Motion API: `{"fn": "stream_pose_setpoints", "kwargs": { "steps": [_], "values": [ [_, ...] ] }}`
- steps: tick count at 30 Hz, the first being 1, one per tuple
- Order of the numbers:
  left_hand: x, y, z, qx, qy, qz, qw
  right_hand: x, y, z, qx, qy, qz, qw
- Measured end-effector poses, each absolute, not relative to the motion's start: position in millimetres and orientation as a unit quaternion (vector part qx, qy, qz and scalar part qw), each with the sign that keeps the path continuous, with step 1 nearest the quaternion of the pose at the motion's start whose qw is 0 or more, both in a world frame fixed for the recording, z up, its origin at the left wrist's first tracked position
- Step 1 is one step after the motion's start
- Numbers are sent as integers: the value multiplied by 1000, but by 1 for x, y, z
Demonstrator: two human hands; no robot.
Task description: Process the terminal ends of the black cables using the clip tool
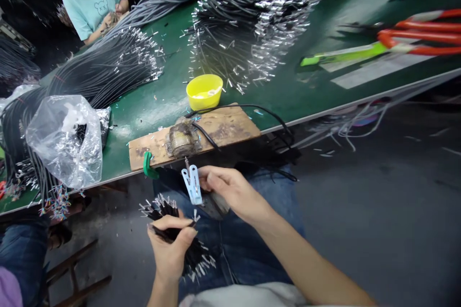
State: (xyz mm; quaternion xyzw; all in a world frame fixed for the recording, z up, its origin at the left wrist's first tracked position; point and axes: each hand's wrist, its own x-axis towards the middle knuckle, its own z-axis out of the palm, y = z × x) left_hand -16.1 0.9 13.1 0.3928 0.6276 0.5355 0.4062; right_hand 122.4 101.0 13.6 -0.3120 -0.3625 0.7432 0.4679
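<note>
My left hand [172, 244] is closed around a bundle of short black cables [198, 256] with silvery stripped ends, above my lap. One cable end stands up between its thumb and forefinger. My right hand [230, 189] is beside a light blue clothes peg [192, 184], its fingers bent together; what they hold, if anything, is hidden. The peg hangs at the tip of a thin shaft from a small round motor [182, 139]. That motor sits on a wooden board [230, 127] at the table's near edge. A green clamp [149, 165] grips the board's left part.
A yellow bowl [204, 92] stands behind the board on the green table [158, 100]. Black cable piles [245, 29], a plastic bag [65, 139] and orange-handled pliers [414, 33] lie around. Across the table sits a person in a light blue shirt [91, 5].
</note>
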Motion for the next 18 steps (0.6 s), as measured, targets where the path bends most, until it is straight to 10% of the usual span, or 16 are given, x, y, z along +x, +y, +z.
{"fn": "stream_pose_setpoints", "kwargs": {
  "steps": [11, 18],
  "values": [
    [-15, 17, 21, 400, 612, 544, 411, 95, 100, 18, -185, -295, 818, 458],
    [-10, 5, 12, 311, 622, 517, 499, 113, 77, -1, -227, -618, 538, 527]
  ]
}}
